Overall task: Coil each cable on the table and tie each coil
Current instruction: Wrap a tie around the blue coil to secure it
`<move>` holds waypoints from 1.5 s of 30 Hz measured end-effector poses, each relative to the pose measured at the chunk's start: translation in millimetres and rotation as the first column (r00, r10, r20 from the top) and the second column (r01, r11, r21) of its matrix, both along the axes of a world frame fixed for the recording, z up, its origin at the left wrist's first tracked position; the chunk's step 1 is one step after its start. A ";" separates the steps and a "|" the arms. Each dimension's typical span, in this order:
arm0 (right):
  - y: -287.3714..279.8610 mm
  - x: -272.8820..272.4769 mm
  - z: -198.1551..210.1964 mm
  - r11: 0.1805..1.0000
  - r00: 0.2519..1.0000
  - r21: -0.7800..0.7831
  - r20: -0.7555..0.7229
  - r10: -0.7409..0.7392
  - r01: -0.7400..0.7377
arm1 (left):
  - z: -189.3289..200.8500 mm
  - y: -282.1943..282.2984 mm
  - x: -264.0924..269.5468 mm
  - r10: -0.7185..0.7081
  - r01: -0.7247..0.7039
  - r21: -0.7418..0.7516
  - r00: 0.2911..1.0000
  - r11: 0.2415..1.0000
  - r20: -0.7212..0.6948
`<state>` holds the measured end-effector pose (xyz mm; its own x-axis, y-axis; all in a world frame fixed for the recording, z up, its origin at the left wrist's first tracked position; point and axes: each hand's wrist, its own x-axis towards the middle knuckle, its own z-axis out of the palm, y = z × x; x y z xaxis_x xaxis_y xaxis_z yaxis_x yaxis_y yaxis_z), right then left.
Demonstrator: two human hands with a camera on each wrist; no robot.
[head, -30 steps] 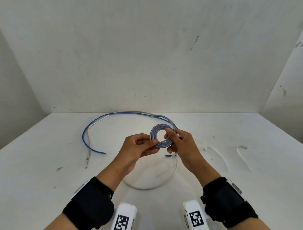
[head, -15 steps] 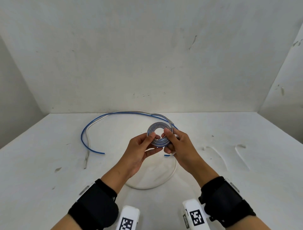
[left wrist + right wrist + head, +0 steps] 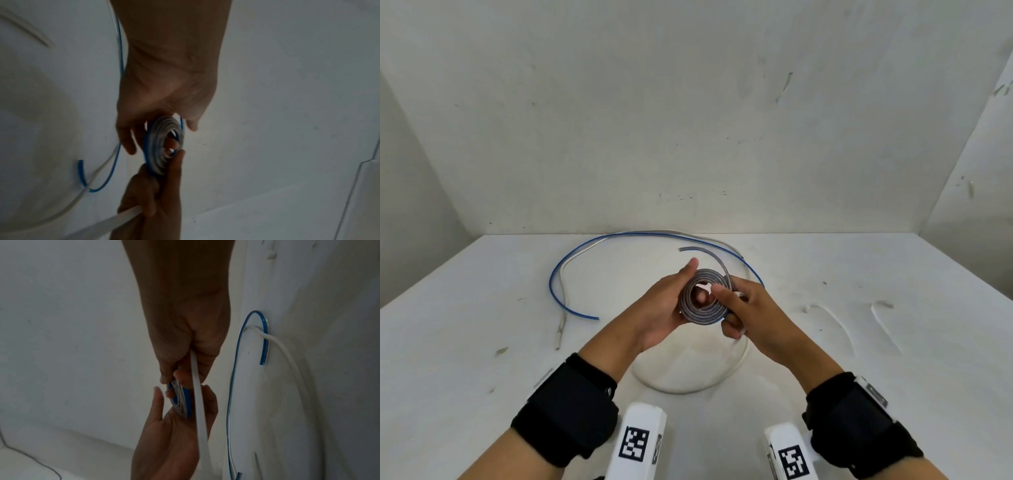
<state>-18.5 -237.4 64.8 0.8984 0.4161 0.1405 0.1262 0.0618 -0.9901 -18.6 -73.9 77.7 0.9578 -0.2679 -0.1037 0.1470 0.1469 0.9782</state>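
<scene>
A small flat coil of blue-and-grey cable (image 3: 705, 311) is held upright above the table between both hands. My left hand (image 3: 671, 301) cradles it from behind, thumb pointing up, one finger showing through its centre. My right hand (image 3: 736, 305) pinches its right rim with the thumb on the front. Its lower fingers are curled round a white cable (image 3: 196, 386). The coil's short free tail (image 3: 709, 253) arcs over the top. From the left wrist the coil (image 3: 153, 155) sits between left hand (image 3: 164, 91) and right hand (image 3: 158, 194).
A loose blue cable (image 3: 553, 274) and the white cable (image 3: 688, 389) lie in wide loops on the white table (image 3: 482, 342), around and under the hands. Walls close the back and both sides. Scuff marks (image 3: 835, 325) show at the right.
The coil has turned in the hands and its free tail is shorter. My left thumb has come off the coil's front and points up. The hands sit slightly farther back.
</scene>
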 end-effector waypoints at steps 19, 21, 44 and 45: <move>-6.2 1.6 5.7 0.978 0.984 -0.207 0.180 0.014 0.024 | 10.3 -2.6 2.5 0.283 -0.549 0.272 0.720 0.790 0.633; -10.3 3.0 5.1 0.982 0.984 -0.185 0.176 -0.016 0.049 | 9.4 4.8 5.1 0.112 -0.587 0.392 0.642 0.708 0.759; -8.7 9.9 -7.7 0.989 0.983 0.037 0.114 -0.147 0.144 | -3.1 -5.9 -8.8 -0.030 0.030 0.004 0.999 1.000 0.015; -8.7 10.5 -8.8 0.990 0.984 0.035 0.108 -0.143 0.140 | -3.0 -4.2 -8.2 -0.039 0.039 0.009 0.999 0.999 -0.002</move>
<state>-7.9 -246.1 56.0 0.9263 0.2807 0.2513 0.2438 0.0619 -0.9679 -26.8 -78.1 74.7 0.9467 -0.3038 -0.1075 0.1538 0.1326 0.9792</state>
